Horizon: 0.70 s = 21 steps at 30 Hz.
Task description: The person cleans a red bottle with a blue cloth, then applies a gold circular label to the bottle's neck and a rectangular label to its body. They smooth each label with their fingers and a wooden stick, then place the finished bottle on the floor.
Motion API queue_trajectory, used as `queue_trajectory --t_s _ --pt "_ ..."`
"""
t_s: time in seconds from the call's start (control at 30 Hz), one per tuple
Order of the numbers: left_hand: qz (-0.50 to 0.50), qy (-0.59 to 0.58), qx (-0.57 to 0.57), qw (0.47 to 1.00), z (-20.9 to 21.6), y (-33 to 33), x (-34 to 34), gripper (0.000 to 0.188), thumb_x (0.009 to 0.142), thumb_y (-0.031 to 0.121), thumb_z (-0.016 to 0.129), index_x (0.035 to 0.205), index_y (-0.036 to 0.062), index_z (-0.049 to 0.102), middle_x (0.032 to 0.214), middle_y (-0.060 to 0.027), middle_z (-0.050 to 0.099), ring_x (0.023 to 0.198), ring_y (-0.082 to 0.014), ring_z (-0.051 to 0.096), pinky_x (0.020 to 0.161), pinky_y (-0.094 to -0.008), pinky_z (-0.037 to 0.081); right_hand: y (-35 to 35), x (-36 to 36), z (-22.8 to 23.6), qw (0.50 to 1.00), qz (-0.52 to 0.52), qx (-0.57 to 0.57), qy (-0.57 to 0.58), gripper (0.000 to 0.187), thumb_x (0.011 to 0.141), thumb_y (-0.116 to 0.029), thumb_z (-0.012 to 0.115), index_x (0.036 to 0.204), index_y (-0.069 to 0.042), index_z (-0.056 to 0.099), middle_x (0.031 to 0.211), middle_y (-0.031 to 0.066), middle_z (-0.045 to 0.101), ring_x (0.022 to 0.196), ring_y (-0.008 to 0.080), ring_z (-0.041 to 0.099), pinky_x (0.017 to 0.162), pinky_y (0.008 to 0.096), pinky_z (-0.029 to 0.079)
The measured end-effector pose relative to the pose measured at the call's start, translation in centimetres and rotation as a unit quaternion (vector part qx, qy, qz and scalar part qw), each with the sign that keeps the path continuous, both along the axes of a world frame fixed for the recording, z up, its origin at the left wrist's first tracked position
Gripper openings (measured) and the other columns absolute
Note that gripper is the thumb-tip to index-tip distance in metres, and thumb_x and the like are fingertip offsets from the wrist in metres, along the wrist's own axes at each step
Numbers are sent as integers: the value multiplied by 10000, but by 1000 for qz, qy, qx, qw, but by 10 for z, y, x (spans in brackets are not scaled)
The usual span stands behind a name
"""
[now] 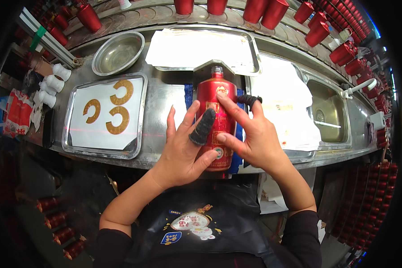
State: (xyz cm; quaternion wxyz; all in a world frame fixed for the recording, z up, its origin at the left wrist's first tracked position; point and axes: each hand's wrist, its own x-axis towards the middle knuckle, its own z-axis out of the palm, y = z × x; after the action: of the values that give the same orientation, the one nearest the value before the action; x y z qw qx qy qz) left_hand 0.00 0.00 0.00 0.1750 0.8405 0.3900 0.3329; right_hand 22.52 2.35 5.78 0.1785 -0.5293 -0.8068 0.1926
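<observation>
A glossy red bottle (pixel 221 123) with gold and white decals and a bare neck lies on its back in front of me, its neck pointing away. It rests in a dark grey holder (pixel 228 66) with blue cloth (pixel 238 152) at its sides. My left hand (pixel 176 157) is at the bottle's left side, fingers spread, with a black finger cover (pixel 203 127) on one finger. My right hand (pixel 262 142) reaches over the right side, fingers apart, a fingertip by the upper round decal (pixel 222 91). Another black cover (pixel 249 99) wraps one of its fingers.
Left, a metal tray (pixel 140 134) holds white paper with gold C-shaped pieces (pixel 123 92). Behind it stands a metal bowl (pixel 119 53). White sheets (pixel 192 47) fill a far tray; more sheets (pixel 281 102) lie right, beside a sink (pixel 328 114). Red bottles (pixel 254 10) line a conveyor.
</observation>
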Motion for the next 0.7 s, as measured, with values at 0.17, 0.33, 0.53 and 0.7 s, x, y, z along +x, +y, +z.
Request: queue_trajectory --t_s 0.17,0.33,0.53,0.7 --pt "9 -40 -9 999 6 -8 1 746 956 396 623 1588 135 326 1593 -125 411 1541 -366 221 1148 -723 6 1 1 5 998 -11 11 54 744 830 -415 786 1512 -339 499 941 183 530 794 348 566 753 420 523" --pt "0 -4 -13 1000 10 -6 0 756 948 389 633 1589 132 325 1612 -123 388 1543 -354 222 1146 -726 14 7 -1 8 997 -2 69 30 588 835 -359 795 1395 -263 643 1070 223 651 795 316 553 719 404 519" --pt "18 17 -11 1000 10 -3 0 770 932 409 641 1581 126 337 1618 -132 377 1532 -386 229 1139 -730 30 15 -7 11 997 -4 80 -4 575 847 -378 782 1397 -296 636 967 211 604 725 315 568 639 389 516" --pt "20 17 -13 1000 6 -3 -2 775 932 419 636 1583 128 330 1627 -136 359 1530 -394 229 1141 -726 17 11 -5 10 999 -11 51 -12 590 861 -366 768 1425 -301 607 1024 218 612 757 326 599 657 399 525"
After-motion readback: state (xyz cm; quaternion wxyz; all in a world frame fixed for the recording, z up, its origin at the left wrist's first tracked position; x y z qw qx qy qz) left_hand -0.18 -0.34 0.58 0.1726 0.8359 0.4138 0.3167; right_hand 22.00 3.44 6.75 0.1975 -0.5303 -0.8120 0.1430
